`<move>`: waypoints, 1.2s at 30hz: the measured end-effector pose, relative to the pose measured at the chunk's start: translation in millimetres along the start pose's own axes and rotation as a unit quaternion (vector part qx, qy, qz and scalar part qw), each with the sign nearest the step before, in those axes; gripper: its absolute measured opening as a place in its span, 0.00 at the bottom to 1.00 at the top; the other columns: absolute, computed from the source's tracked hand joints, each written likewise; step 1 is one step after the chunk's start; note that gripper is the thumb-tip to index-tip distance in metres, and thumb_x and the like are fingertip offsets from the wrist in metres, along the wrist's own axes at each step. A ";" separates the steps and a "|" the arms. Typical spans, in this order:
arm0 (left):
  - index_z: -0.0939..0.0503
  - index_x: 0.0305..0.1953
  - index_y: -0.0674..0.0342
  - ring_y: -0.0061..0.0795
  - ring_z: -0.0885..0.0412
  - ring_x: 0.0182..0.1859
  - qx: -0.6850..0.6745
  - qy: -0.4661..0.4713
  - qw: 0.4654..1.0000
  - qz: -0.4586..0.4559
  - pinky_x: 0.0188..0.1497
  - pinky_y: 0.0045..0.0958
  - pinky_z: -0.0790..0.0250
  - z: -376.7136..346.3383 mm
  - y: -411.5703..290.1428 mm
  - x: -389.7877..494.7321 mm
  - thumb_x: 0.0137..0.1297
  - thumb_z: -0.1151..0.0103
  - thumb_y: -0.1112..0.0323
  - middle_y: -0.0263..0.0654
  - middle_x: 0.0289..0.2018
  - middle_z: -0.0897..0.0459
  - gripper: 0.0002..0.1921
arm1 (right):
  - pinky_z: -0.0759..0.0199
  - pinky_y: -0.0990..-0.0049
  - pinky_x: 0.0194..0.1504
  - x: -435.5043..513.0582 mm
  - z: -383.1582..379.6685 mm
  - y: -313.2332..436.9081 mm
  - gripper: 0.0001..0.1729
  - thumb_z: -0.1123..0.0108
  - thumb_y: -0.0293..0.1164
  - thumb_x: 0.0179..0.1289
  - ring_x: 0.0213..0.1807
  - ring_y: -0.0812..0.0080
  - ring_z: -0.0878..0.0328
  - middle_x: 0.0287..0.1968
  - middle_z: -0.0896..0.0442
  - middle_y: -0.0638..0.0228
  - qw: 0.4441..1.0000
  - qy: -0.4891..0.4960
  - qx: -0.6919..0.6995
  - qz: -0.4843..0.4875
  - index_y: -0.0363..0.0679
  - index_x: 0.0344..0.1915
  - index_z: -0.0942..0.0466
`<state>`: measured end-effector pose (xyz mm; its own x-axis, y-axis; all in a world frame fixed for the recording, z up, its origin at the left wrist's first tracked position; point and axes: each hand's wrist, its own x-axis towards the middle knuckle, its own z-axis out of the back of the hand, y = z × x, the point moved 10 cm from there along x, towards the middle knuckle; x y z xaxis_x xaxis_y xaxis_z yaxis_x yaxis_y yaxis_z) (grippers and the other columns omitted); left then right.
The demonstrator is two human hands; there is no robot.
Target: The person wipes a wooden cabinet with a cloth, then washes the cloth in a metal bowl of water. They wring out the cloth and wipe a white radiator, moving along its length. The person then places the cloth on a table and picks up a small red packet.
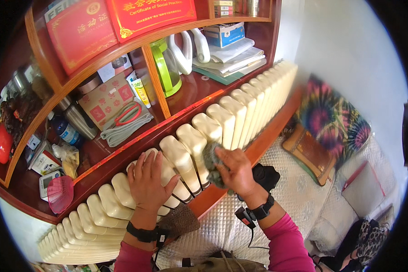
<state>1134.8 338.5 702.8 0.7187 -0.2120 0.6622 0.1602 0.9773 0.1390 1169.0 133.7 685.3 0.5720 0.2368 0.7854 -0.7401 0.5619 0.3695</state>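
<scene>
A cream sectional radiator (182,144) runs diagonally before me. My left hand (151,182) lies palm down on the tops of its sections, holding nothing, the thumb spread from the fingers. My right hand (236,170) grips a bunched grey-green cloth (215,163) against the front of a section just right of the middle. Part of the cloth is hidden under my fingers. Both wrists wear black straps with small attached devices. Below my left hand, a brown textured piece (180,221) lies beside the radiator's lower edge; I cannot tell what it is.
A wooden shelf unit (197,91) stands behind the radiator, holding red certificates (153,20), a green-handled jug (165,68), red-handled scissors (128,114) and a pink fly swatter (61,195). A reddish wooden board (207,204) borders a quilted cover (278,204) with cushions (363,183).
</scene>
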 end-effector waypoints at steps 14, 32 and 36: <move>0.26 0.56 0.60 0.41 0.30 0.60 0.046 0.021 0.999 0.006 0.61 0.46 0.43 -8.8 -2.4 -1.0 0.58 0.46 0.39 0.37 0.54 0.23 0.33 | 0.31 0.65 0.50 64.4 33.8 -147.6 0.29 0.39 0.15 0.51 0.46 0.54 0.28 0.49 0.22 0.57 0.965 -0.236 -0.114 0.010 0.38 0.56 0.26; 0.24 0.54 0.62 0.45 0.29 0.57 0.072 0.019 0.997 -0.001 0.59 0.43 0.42 -10.0 -12.1 0.7 0.60 0.46 0.44 0.39 0.51 0.21 0.29 | 0.40 0.69 0.62 -146.0 -68.9 -264.9 0.25 0.46 0.27 0.67 0.59 0.54 0.33 0.62 0.32 0.50 0.688 -0.426 0.154 -0.567 0.31 0.63 0.34; 0.24 0.53 0.63 0.46 0.29 0.57 0.070 0.012 0.997 -0.012 0.59 0.43 0.41 -8.5 -15.2 1.3 0.61 0.47 0.45 0.40 0.51 0.21 0.28 | 0.35 0.64 0.56 -40.0 -13.2 -172.0 0.27 0.41 0.20 0.60 0.50 0.53 0.28 0.53 0.25 0.51 0.869 -0.395 0.150 -0.257 0.33 0.61 0.31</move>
<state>1139.0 323.3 695.3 0.7323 -0.2341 0.6395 0.0832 0.9628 0.2572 1278.1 38.0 583.8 0.5203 -0.6701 0.5294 -0.5850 0.1720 0.7926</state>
